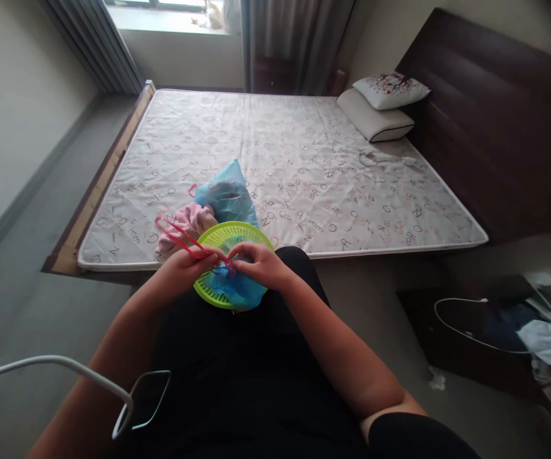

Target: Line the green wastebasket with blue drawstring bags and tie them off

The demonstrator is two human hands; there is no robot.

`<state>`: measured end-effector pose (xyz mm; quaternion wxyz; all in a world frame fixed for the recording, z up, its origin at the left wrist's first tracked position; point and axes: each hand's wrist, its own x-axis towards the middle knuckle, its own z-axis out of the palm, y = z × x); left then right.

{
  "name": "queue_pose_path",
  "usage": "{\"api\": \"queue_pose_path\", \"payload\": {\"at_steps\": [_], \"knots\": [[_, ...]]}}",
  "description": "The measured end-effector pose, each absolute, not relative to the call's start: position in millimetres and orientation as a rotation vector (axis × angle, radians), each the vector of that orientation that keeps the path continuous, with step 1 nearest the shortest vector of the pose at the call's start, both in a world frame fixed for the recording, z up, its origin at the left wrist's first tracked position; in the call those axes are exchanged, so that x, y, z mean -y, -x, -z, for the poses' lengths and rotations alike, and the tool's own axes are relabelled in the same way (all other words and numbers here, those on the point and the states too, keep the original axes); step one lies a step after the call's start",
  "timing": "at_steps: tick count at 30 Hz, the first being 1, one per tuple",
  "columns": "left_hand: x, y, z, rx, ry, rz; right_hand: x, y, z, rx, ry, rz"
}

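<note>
My left hand (pixel 190 266) and my right hand (pixel 263 264) meet over a lime-green mesh basket (pixel 218 233) at my lap. Both are closed, with thumbs and fingers pinching a thin red cord (pixel 180 230). The cord rises from the left fingers in a long loop, and a small bunched part of it (pixel 230 268) shows between the fingertips. Fine detail there is too small to make out. A crumpled blue plastic bag (pixel 247 291) lies in the basket under my right hand. Just beyond, another filled blue bag (pixel 230 196) rests on the mattress beside a pink cloth (pixel 190 222).
The patterned mattress (pixel 299 166) spans the space ahead, with wooden bed-frame edge (pixel 98 178) at left. Pillows (pixel 390 92) sit near the dark headboard (pixel 490 121). At right stands a low dark table (pixel 448 325) with a white cable and cloths. A white-framed loop (pixel 65 362) crosses the lower left.
</note>
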<state>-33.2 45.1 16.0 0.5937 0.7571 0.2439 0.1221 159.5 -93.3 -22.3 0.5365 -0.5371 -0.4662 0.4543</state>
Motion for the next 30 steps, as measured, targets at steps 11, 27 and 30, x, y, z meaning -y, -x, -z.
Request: {"api": "queue_pose_path", "payload": {"at_steps": [11,27,30], "knots": [[-5.3,24.2,-8.8,-0.341,-2.117,-0.936,84.5,-148.4,30.9,0.699,1.075,-1.435],[-26.9,50.2,40.3,-0.691,-1.536,-0.782,97.0,-215.1,21.8,0.355,1.076,-0.935],[-34.0,51.9,45.2,-0.732,-1.494,-0.772,95.9,-200.7,36.7,0.558,1.115,-1.0]]}}
